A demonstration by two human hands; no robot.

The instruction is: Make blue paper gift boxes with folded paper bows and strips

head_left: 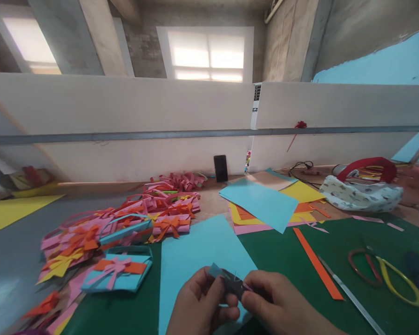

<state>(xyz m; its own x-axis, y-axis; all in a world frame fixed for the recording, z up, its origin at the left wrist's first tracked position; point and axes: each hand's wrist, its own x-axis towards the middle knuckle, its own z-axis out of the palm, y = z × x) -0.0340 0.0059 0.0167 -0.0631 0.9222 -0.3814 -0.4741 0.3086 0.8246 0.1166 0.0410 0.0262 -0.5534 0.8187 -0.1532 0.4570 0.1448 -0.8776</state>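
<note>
At the bottom centre my left hand [202, 304] and my right hand [277, 302] meet, both pinched on one small folded blue paper piece [226, 279]. Fingers of both hands are closed around it, and part of the piece is hidden between them. Beneath the hands lies a light blue paper sheet [199, 251] on a green mat [293, 260]. Just left of it sits a blue paper bag with an orange band and a pink bow [117, 272].
A heap of pink paper bags with orange and yellow bows [125, 221] fills the left. A stack of coloured sheets [265, 204] lies beyond the hands. An orange strip [317, 263], a metal ruler [352, 298], scissors [387, 274] and a fabric bag [363, 190] sit at right. A phone [220, 168] leans on the white partition.
</note>
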